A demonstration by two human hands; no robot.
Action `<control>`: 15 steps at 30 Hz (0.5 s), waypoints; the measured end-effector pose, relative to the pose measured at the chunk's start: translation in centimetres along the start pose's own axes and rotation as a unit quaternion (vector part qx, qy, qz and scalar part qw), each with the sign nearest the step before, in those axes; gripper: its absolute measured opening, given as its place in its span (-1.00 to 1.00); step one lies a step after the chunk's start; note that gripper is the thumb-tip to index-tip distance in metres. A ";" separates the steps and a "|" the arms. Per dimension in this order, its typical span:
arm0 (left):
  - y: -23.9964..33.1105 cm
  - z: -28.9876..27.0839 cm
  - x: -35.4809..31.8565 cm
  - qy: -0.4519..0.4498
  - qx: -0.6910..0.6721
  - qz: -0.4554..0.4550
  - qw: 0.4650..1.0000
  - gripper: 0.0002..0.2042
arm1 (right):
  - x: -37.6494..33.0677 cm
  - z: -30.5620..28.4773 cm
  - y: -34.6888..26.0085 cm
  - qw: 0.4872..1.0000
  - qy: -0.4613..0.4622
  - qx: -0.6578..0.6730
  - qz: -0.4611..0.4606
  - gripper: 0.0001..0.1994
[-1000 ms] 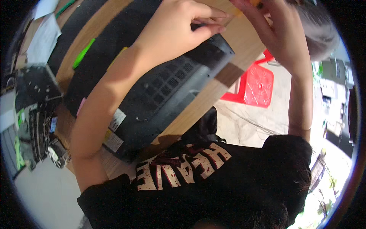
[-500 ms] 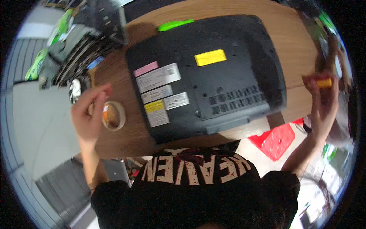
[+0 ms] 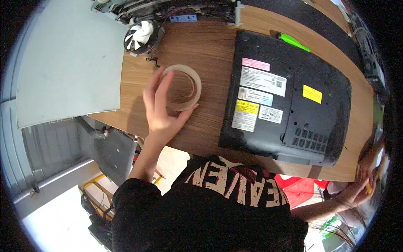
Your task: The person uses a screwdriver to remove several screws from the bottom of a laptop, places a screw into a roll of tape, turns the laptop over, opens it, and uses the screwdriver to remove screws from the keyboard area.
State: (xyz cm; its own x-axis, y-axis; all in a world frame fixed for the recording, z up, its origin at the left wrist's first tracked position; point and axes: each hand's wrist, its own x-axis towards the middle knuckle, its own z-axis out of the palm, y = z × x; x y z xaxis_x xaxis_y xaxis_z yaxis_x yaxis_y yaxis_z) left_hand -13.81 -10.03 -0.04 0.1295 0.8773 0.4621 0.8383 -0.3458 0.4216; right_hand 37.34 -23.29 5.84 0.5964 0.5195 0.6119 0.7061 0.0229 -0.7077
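On the wooden table (image 3: 205, 50), a laptop (image 3: 292, 105) is laid underside up; a fan (image 3: 142, 36) is seen at far left. The roll (image 3: 197, 87) is located left of the laptop, its rim spanned by the left hand (image 3: 163, 119); whether gripped cannot be told. A yellow object (image 3: 369, 188) is held in the right hand (image 3: 361, 192), near the table's right corner.

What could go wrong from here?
The left hand spans the translucent, whitish round roll; a loose grip might let it slip. The right hand seems to hold a small yellow object and could drop it. The black plastic laptop, underside up, lies near the brown wooden table's near edge, where a bump might tip it.
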 end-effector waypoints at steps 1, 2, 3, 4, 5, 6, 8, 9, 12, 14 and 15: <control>-0.3 -0.4 0.6 0.002 -0.001 -0.005 1.000 -0.12 | -0.3 -0.4 -0.9 0.998 0.046 -0.027 -0.013 -0.63; -1.1 -0.9 1.4 0.098 0.005 0.135 0.986 -0.14 | -0.3 -0.6 -1.4 0.999 0.041 -0.028 -0.013 -0.63; -1.5 -1.5 1.7 0.144 0.004 0.204 0.968 -0.15 | -0.3 -0.9 -1.9 0.996 0.084 0.012 0.011 -0.62; -1.8 -2.1 2.1 0.189 0.005 0.271 0.944 -0.16 | -0.2 -1.3 -2.4 0.990 0.131 0.049 0.034 -0.62; -1.7 -2.6 2.2 0.134 -0.009 0.175 0.975 -0.16 | 0.0 -1.7 -2.1 0.990 0.134 0.043 0.031 -0.62; -1.6 -3.2 2.0 0.075 -0.024 0.079 0.994 -0.16 | 0.3 -2.2 -1.3 0.983 0.176 0.006 0.057 -0.61; -1.6 -3.0 1.6 -0.054 -0.052 -0.101 0.992 -0.18 | 0.4 -3.0 -1.2 0.966 0.158 -0.201 0.028 -0.61; -2.1 -2.4 0.9 -0.054 -0.063 -0.094 0.992 -0.18 | 0.6 -2.9 -0.7 0.970 0.132 -0.198 0.050 -0.61; -2.8 -1.2 0.1 -0.147 0.033 -0.085 0.985 -0.18 | 1.1 -1.3 0.7 0.981 -0.041 -0.086 0.170 -0.58; -0.7 -1.6 1.6 -0.125 0.000 -0.081 0.989 -0.21 | 1.7 0.1 2.3 0.968 -0.145 -0.112 0.171 -0.70; -0.1 -1.0 2.1 -0.099 -0.029 -0.087 0.991 -0.24 | 1.9 1.6 1.6 0.953 -0.194 -0.148 0.180 -0.72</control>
State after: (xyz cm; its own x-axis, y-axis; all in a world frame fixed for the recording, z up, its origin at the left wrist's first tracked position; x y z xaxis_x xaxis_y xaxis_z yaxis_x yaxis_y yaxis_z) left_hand -14.18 -8.53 1.69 0.0926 0.9713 0.2190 0.8264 -0.1976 0.5273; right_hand 38.98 -20.87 5.28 0.6745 0.7265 0.1313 0.5940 -0.4284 -0.6809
